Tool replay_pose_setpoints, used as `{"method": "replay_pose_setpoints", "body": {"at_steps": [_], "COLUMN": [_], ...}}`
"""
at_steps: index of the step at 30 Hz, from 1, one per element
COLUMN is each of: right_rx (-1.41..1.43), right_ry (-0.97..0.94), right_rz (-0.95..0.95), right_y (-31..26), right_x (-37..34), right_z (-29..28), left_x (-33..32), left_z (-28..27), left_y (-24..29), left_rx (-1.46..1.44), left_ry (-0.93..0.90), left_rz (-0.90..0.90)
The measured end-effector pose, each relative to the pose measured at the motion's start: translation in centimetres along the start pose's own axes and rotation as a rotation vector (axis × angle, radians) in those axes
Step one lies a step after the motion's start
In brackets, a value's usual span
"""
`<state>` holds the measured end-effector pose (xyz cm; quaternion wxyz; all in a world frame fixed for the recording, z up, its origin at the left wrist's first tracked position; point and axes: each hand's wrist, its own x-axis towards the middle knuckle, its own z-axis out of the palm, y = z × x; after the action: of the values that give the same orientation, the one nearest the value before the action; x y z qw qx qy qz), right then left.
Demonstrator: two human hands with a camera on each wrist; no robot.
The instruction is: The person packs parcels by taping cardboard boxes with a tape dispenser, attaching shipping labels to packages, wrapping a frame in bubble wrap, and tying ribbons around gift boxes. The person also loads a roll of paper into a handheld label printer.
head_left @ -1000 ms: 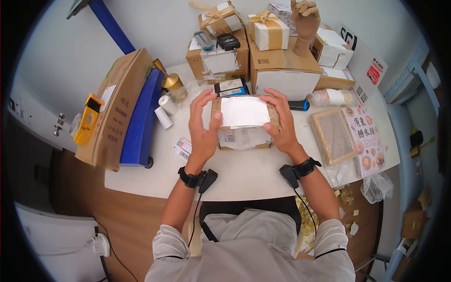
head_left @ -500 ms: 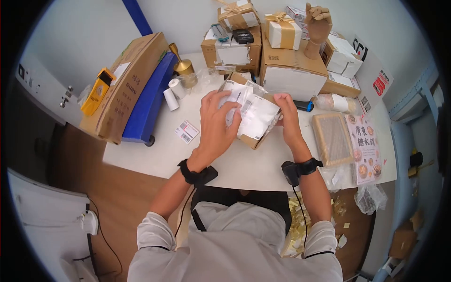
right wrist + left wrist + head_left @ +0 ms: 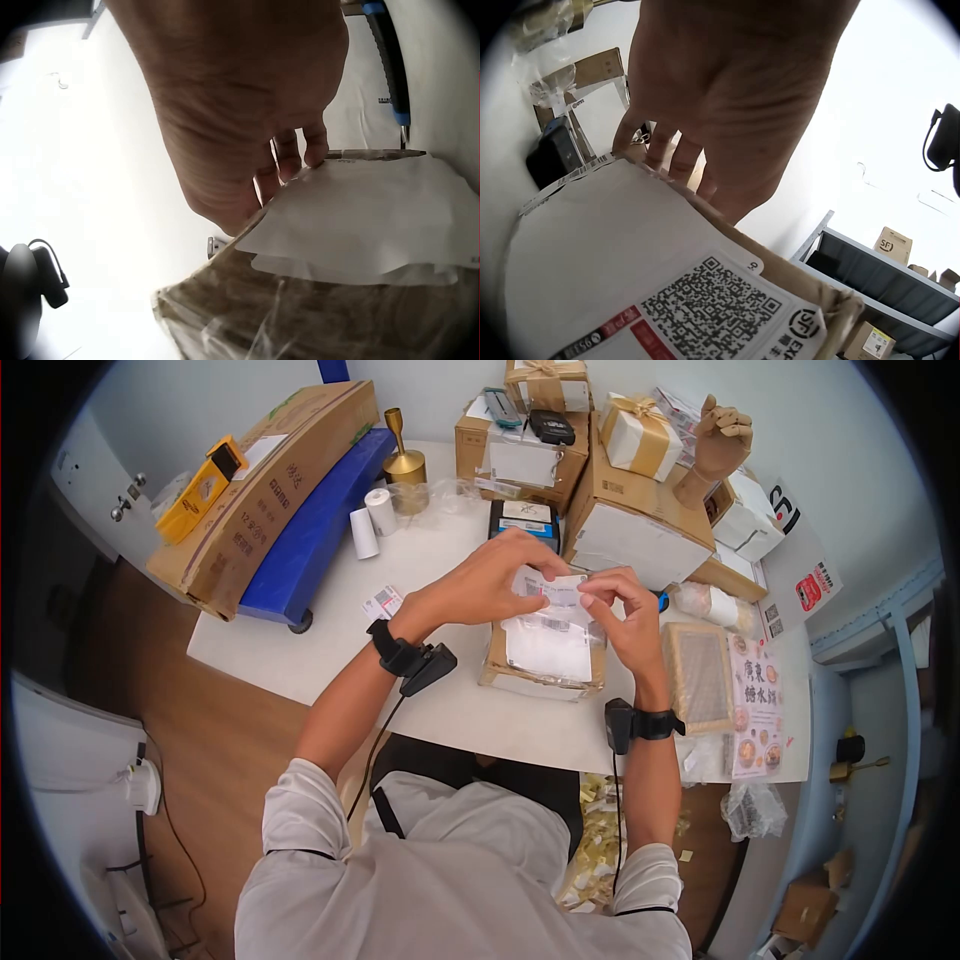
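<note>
Turned straighter since half a second ago, the box [image 3: 548, 660] lies beneath the left hand [image 3: 492, 582] and right hand [image 3: 632, 622], both pinching its clear-wrapped label [image 3: 558, 597].

Brown rectangular cardboard box [image 3: 545, 684] with wrinkled clear film, near the front edge of the white desk [image 3: 268, 648].
White paper sheet [image 3: 548, 650] lying across its top; small printed white label [image 3: 562, 596] at its far end.

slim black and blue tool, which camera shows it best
Right wrist: most of the slim black and blue tool shows there, close up. The head view shows only a blue bit beside the right hand; the left wrist view shows none of it.
</note>
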<state>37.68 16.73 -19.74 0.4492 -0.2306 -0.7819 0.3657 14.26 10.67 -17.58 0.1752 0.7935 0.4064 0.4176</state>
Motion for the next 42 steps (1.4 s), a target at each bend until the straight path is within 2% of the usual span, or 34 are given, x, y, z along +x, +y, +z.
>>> {"method": "replay_pose_setpoints", "body": {"at_steps": [2, 4, 6, 12, 14, 26, 36, 42], "right_rx": [-0.092, -0.128, -0.224, -0.299, -0.315, -0.368, -0.365, -0.374], "right_ry": [-0.073, -0.088, -0.137, -0.206, -0.22, -0.256, -0.295, -0.354], "right_rz": [-0.033, -0.028, -0.119, -0.121, -0.113, -0.082, 0.004, -0.028], "right_y": [-0.9, -1.4, -1.3, -1.6, -1.6, -2.3, -2.7, -2.5], "right_x": [0.0, 0.0, 0.0, 0.2, 0.2, 0.2, 0.2, 0.2], "right_z": [0.2, 0.4, 0.4, 0.3, 0.3, 0.5, 0.5, 0.4], "left_x": [-0.4, -1.1, -1.4, -1.8, -1.9, -2.3, -2.3, -2.2], "left_z": [-1.3, -1.2, -0.9, -0.4, -0.4, 0.2, 0.4, 0.5], "left_y": [0.8, 0.3, -0.3, -0.6, -0.2, 0.1, 0.1, 0.1], "left_rx": [-0.053, -0.081, -0.113, -0.248, -0.173, -0.15, -0.104, -0.053], "left_ry": [-0.094, -0.113, -0.13, -0.186, -0.194, -0.17, -0.162, -0.17], "left_rz": [-0.167, -0.157, -0.153, -0.159, -0.078, -0.196, -0.185, -0.164]}}
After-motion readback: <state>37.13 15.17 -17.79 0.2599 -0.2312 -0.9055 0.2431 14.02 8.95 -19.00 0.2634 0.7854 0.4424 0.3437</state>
